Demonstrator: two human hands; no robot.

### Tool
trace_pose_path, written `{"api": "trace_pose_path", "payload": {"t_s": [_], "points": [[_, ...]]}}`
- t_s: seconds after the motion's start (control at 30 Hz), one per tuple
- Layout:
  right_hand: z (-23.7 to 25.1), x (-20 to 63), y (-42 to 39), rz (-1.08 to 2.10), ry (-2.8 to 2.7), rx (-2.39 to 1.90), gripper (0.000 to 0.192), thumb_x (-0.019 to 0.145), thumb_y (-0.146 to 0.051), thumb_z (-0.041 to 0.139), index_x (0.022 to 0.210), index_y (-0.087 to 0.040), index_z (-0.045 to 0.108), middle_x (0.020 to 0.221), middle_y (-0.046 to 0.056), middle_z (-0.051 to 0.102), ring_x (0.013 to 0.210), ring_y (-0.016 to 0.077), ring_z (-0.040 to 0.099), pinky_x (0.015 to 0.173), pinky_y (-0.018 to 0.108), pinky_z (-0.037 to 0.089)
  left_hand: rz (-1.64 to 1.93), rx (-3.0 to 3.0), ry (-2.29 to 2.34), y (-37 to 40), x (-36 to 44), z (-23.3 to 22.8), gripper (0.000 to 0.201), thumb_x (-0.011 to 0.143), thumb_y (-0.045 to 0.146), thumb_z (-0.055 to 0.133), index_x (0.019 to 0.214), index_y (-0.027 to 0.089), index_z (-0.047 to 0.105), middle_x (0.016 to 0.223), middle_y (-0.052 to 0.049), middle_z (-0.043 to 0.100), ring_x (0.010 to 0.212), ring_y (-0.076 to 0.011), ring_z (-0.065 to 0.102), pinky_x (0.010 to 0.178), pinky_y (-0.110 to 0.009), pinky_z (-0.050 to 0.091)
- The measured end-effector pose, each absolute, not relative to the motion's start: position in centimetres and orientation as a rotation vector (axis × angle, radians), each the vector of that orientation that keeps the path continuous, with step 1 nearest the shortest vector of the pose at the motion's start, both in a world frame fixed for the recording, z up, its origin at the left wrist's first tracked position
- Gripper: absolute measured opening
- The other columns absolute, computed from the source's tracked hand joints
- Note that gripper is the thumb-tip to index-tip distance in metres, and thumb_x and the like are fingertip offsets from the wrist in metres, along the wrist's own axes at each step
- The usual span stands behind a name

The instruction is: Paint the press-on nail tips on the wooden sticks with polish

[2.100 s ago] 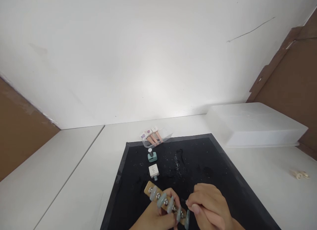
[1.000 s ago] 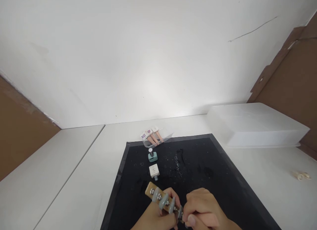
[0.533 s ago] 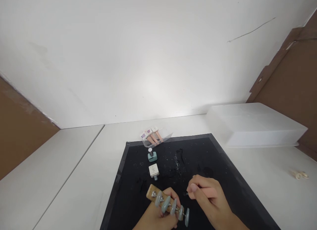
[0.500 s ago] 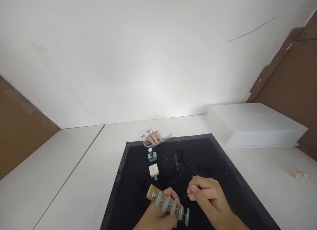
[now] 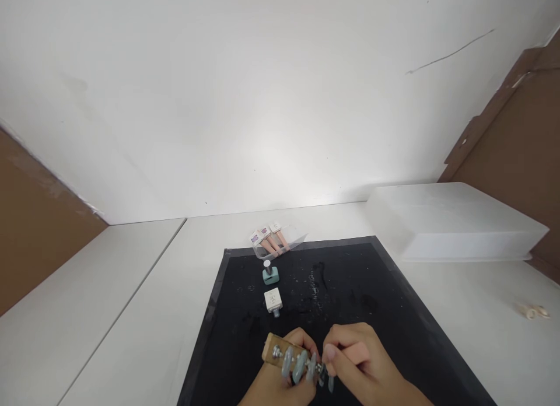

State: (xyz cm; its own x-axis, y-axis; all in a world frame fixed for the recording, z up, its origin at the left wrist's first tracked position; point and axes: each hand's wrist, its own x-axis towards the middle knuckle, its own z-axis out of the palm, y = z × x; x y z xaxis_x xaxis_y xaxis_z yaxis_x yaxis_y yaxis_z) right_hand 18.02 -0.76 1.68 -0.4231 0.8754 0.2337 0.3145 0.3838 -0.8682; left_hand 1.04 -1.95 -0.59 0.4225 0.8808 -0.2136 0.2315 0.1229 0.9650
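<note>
My left hand [image 5: 282, 388] grips a wooden bar [image 5: 273, 346] that carries a row of pale green false nails [image 5: 300, 366] on metal pegs. My right hand [image 5: 356, 362] holds a pink-handled nail brush [image 5: 355, 350] in a pinch, its tip down at the nails on the bar's right end. Both hands hover low over the black mat [image 5: 385, 324] near its front edge. An open teal polish bottle [image 5: 270, 273] and a white square-capped bottle [image 5: 273, 301] stand on the mat beyond the hands.
A clear tray of pink-handled bottles [image 5: 271, 241] lies at the mat's far edge. A white plastic box [image 5: 450, 222] stands at the right on the white table [image 5: 131, 312]. A small pale object [image 5: 536, 312] lies far right. Brown cardboard panels flank both sides.
My right hand moved away from the bar to the right, then came back left so the brush meets the nails again. The left hand tilted the bar slightly.
</note>
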Motion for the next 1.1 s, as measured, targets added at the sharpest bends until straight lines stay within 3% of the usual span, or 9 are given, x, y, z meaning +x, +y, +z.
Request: {"api": "trace_pose_path", "payload": {"t_s": [0.2,0.37,0.57,0.77,0.87,1.1], "points": [[1.7,18.1,-0.4,1.021,-1.777,-1.138,0.036,0.087,-0.027,0.041,0.053,-0.019,0.043,0.050,-0.004,0.040,0.044,0.0103,0.037,0.043,0.022,0.031,0.646,1.355,1.034,-1.8,0.9,-1.8,0.012,0.068,0.015,0.055,0.077,0.018,0.049,0.066,0.004,0.045,0.054,-0.0079,0.036,0.049,-0.021,0.026],[1.9,18.5,-0.4,1.018,-1.760,-1.097,0.037,0.089,-0.029,0.039,0.054,-0.019,0.046,0.050,-0.002,0.048,0.045,0.0121,0.044,0.046,0.023,0.036,0.681,1.371,1.054,-1.7,1.0,-2.1,0.011,0.065,0.014,0.055,0.074,0.018,0.050,0.067,0.003,0.048,0.056,-0.0094,0.042,0.049,-0.021,0.028],[1.6,18.4,-1.2,1.007,-1.971,-1.018,0.033,0.086,-0.024,0.044,0.055,-0.018,0.053,0.051,0.000,0.057,0.050,0.0136,0.052,0.049,0.022,0.040,0.607,1.429,1.134,-1.9,1.4,0.5,0.009,0.070,0.014,0.056,0.072,0.018,0.048,0.058,0.007,0.041,0.052,-0.0073,0.034,0.049,-0.020,0.025],[1.2,17.9,-0.8,1.091,-1.865,-1.069,0.032,0.084,-0.025,0.043,0.053,-0.018,0.045,0.047,-0.005,0.039,0.041,0.0091,0.035,0.041,0.021,0.028,0.652,1.442,1.098,-1.7,1.4,-0.4,0.009,0.069,0.011,0.053,0.071,0.018,0.048,0.061,0.005,0.045,0.053,-0.0072,0.038,0.050,-0.020,0.028],[1.2,17.8,-0.5,1.087,-1.804,-1.116,0.034,0.085,-0.027,0.042,0.053,-0.019,0.041,0.048,-0.005,0.036,0.043,0.0096,0.035,0.042,0.022,0.027,0.696,1.422,1.092,-1.7,1.3,-1.7,0.011,0.065,0.010,0.054,0.072,0.018,0.050,0.062,0.004,0.048,0.053,-0.0079,0.042,0.049,-0.020,0.029],[1.2,18.2,-0.5,0.981,-1.713,-1.130,0.039,0.089,-0.030,0.041,0.051,-0.019,0.045,0.049,-0.002,0.046,0.045,0.0120,0.044,0.045,0.023,0.036,0.640,1.127,0.963,-2.0,1.2,-1.6,0.016,0.063,0.012,0.054,0.077,0.018,0.049,0.062,0.006,0.048,0.055,-0.0078,0.041,0.054,-0.022,0.036]]}}
